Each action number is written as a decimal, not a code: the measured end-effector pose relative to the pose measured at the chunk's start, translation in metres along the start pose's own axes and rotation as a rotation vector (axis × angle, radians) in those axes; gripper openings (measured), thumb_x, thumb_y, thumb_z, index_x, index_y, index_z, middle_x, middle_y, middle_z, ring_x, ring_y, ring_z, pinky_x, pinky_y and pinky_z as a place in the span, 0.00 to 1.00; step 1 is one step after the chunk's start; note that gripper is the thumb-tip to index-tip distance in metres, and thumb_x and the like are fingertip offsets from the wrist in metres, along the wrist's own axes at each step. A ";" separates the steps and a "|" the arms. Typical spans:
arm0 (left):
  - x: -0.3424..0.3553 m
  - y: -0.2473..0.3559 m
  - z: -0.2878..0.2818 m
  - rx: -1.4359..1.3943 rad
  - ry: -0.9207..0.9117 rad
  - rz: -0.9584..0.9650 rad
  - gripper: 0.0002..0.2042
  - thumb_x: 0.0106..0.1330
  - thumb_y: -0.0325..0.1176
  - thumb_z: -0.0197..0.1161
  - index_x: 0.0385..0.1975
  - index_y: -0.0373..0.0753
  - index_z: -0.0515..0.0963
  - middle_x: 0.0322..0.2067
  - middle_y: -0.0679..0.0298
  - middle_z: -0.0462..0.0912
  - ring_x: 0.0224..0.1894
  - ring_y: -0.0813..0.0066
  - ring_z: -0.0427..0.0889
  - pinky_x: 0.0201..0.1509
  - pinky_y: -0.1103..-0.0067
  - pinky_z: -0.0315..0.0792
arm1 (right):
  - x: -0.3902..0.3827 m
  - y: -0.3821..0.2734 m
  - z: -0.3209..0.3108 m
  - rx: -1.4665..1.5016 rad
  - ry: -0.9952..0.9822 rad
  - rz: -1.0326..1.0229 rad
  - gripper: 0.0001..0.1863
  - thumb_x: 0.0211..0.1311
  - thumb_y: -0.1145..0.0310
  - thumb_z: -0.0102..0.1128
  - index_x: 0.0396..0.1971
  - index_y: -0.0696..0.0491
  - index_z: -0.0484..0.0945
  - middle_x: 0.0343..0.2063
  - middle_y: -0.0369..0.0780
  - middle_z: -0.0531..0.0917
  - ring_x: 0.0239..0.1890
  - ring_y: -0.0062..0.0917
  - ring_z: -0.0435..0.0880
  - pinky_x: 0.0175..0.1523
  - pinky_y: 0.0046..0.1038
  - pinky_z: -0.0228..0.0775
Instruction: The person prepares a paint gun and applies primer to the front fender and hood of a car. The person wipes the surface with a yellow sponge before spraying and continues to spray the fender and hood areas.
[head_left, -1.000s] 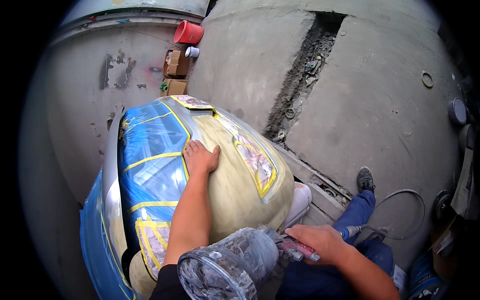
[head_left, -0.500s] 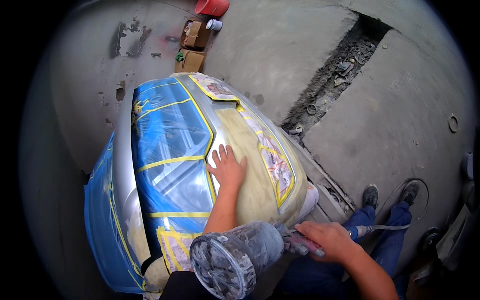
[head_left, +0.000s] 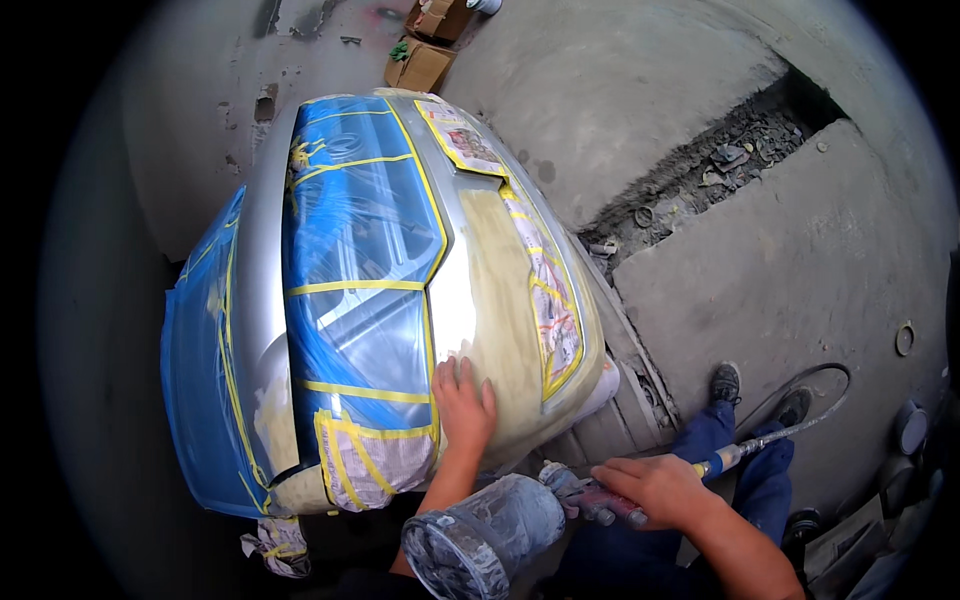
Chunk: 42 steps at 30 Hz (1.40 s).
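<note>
My left hand [head_left: 462, 405] rests with fingers apart on the beige, sanded-looking car body panel [head_left: 505, 375], beside the taped edge of blue plastic sheeting [head_left: 355, 240]. My right hand [head_left: 645, 490] grips a spray gun [head_left: 590, 500] with a large cup [head_left: 480, 540] caked in grey residue and a hose fitting [head_left: 728, 458] on its handle. Yellow tape and printed paper cover an inset [head_left: 555, 320] in the panel and a lower corner [head_left: 375, 460]. Bare silver bodywork [head_left: 260, 300] shows at the left.
Cardboard boxes [head_left: 420, 65] stand by a stained wall [head_left: 190, 120]. A rubble-filled trench [head_left: 730, 160] cuts the concrete floor [head_left: 770, 280]. A hose [head_left: 835, 395] loops near legs in blue trousers [head_left: 765, 480]. Round containers and sheets [head_left: 905, 430] lie at the right edge.
My left hand has slid nearer me along the panel. The view has shifted, so the car's far end and the boxes sit higher in frame. My right hand still holds the spray gun.
</note>
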<state>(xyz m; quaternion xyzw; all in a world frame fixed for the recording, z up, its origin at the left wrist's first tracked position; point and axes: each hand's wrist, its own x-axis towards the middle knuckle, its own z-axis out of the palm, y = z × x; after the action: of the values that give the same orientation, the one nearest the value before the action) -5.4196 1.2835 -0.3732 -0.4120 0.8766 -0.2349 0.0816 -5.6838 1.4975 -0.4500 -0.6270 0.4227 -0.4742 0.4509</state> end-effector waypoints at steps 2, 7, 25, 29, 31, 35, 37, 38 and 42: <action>0.025 0.004 -0.005 -0.176 -0.210 -0.291 0.30 0.61 0.38 0.62 0.61 0.29 0.65 0.51 0.43 0.75 0.55 0.44 0.72 0.59 0.59 0.68 | 0.006 0.003 -0.007 0.016 0.039 -0.006 0.27 0.46 0.66 0.66 0.51 0.48 0.73 0.41 0.36 0.82 0.35 0.34 0.85 0.35 0.35 0.78; 0.116 0.003 -0.015 -0.213 -0.527 -0.681 0.37 0.65 0.47 0.56 0.66 0.26 0.55 0.42 0.41 0.81 0.46 0.45 0.80 0.51 0.61 0.73 | 0.026 0.003 -0.025 0.036 0.045 0.046 0.32 0.37 0.70 0.67 0.51 0.53 0.75 0.44 0.43 0.83 0.41 0.40 0.84 0.42 0.35 0.79; 0.019 -0.002 -0.035 -0.471 -0.402 -0.841 0.36 0.61 0.39 0.54 0.70 0.37 0.55 0.27 0.48 0.83 0.33 0.45 0.81 0.43 0.59 0.73 | 0.045 -0.001 -0.035 -0.018 0.034 -0.031 0.27 0.42 0.68 0.68 0.48 0.53 0.78 0.40 0.41 0.84 0.32 0.36 0.86 0.35 0.32 0.80; -0.029 0.002 -0.050 -0.406 -0.441 -0.848 0.36 0.60 0.36 0.57 0.69 0.35 0.56 0.21 0.54 0.80 0.27 0.53 0.81 0.35 0.64 0.73 | 0.042 -0.003 -0.033 -0.027 0.015 -0.048 0.26 0.42 0.68 0.68 0.48 0.53 0.78 0.40 0.41 0.83 0.31 0.36 0.86 0.35 0.31 0.80; -0.043 0.008 -0.060 -0.347 -0.520 -0.842 0.37 0.60 0.40 0.58 0.70 0.36 0.55 0.24 0.54 0.82 0.31 0.48 0.82 0.39 0.60 0.74 | 0.040 -0.001 -0.032 -0.030 0.013 -0.042 0.26 0.44 0.67 0.67 0.48 0.53 0.77 0.40 0.41 0.83 0.31 0.36 0.86 0.35 0.31 0.79; -0.074 0.010 -0.075 -0.367 -0.507 -0.792 0.35 0.60 0.40 0.60 0.67 0.32 0.59 0.27 0.56 0.82 0.32 0.51 0.82 0.38 0.60 0.74 | 0.029 0.002 -0.027 -0.028 -0.008 -0.028 0.27 0.46 0.66 0.65 0.51 0.53 0.76 0.43 0.40 0.83 0.32 0.35 0.86 0.35 0.32 0.79; -0.082 0.004 -0.072 -0.457 -0.556 -0.630 0.33 0.60 0.39 0.61 0.65 0.32 0.62 0.34 0.55 0.82 0.38 0.52 0.82 0.43 0.60 0.73 | 0.026 0.003 -0.026 -0.037 0.012 -0.024 0.27 0.47 0.66 0.65 0.52 0.53 0.76 0.44 0.40 0.83 0.33 0.34 0.86 0.36 0.32 0.79; -0.076 0.000 -0.064 -0.387 -0.436 -0.406 0.33 0.59 0.39 0.61 0.64 0.32 0.63 0.40 0.54 0.80 0.44 0.53 0.79 0.49 0.59 0.71 | 0.025 0.004 -0.023 -0.040 0.031 -0.024 0.27 0.47 0.66 0.65 0.52 0.53 0.76 0.45 0.40 0.83 0.33 0.34 0.86 0.36 0.32 0.79; 0.014 -0.002 -0.016 -0.005 -0.304 0.095 0.33 0.59 0.42 0.63 0.63 0.34 0.65 0.66 0.50 0.62 0.71 0.53 0.56 0.72 0.54 0.49 | 0.022 0.017 -0.016 -0.062 0.115 -0.002 0.28 0.47 0.66 0.65 0.52 0.53 0.76 0.45 0.40 0.82 0.33 0.34 0.85 0.36 0.31 0.79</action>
<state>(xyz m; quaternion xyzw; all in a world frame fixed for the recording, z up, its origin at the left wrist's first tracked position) -5.4328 1.2771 -0.3573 -0.4009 0.8734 -0.1635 0.2231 -5.6968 1.4697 -0.4590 -0.6126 0.4618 -0.4967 0.4059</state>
